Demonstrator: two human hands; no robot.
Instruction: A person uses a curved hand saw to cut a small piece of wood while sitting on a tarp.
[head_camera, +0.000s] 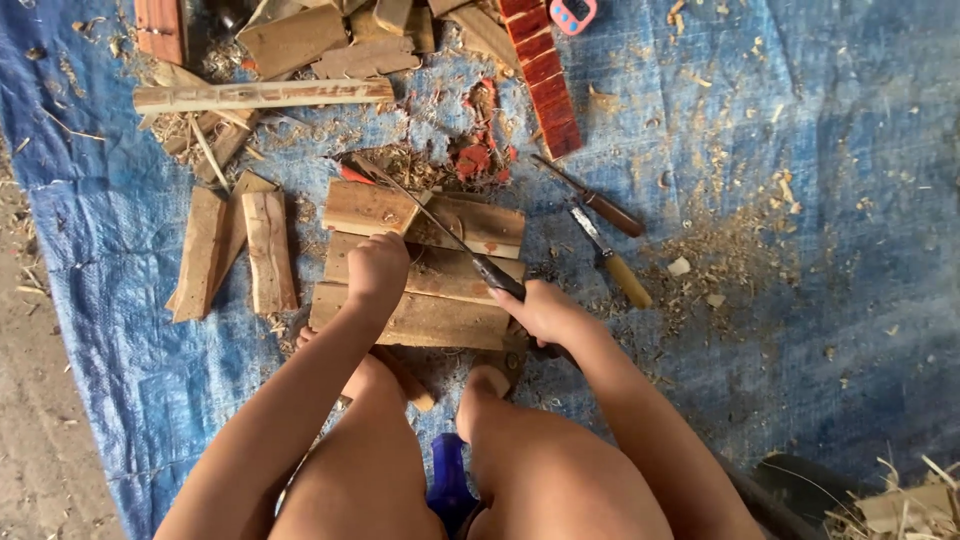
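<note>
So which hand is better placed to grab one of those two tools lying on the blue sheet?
Probably the right hand: the yellow-handled chisel lies just beside it. The left hand rests on the wooden planks.

The long knife (440, 225) has a thin, narrow blade and a dark handle. It lies slanted across the wooden boards (425, 265), its tip pointing to the upper left and its handle at the lower right edge of the boards. The boards are three rough, light brown planks. They lie flat, side by side, on a blue tarp (800, 250). The top plank seems split into two pieces, but the view is not clear there.
</note>
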